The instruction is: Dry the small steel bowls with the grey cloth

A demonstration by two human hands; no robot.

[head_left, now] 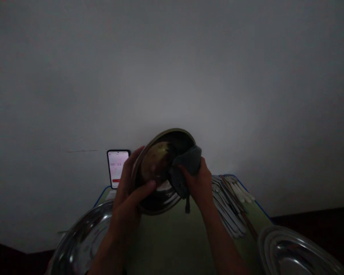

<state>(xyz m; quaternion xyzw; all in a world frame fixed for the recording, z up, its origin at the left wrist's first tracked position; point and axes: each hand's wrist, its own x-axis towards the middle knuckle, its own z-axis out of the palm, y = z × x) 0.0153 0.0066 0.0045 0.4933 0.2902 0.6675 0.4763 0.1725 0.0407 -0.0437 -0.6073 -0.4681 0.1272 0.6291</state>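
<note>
A shiny metal bowl (157,160) is held up and tilted above the table, its hollow side turned toward me. My left hand (129,191) grips its left rim, thumb over the inside and fingers behind. In my right hand (199,183) is a grey-green cloth (186,168), bunched and pressed at the bowl's right inner side. A small dark tab dangles from the cloth's lower end. The cloth hides part of the bowl's interior.
A large metal basin (83,236) stands at the lower left, stacked metal dishes (298,248) at the lower right. Forks, knives and spoons (229,206) lie on the right of the green table (169,244). A phone (118,168) leans on the wall (172,68) behind.
</note>
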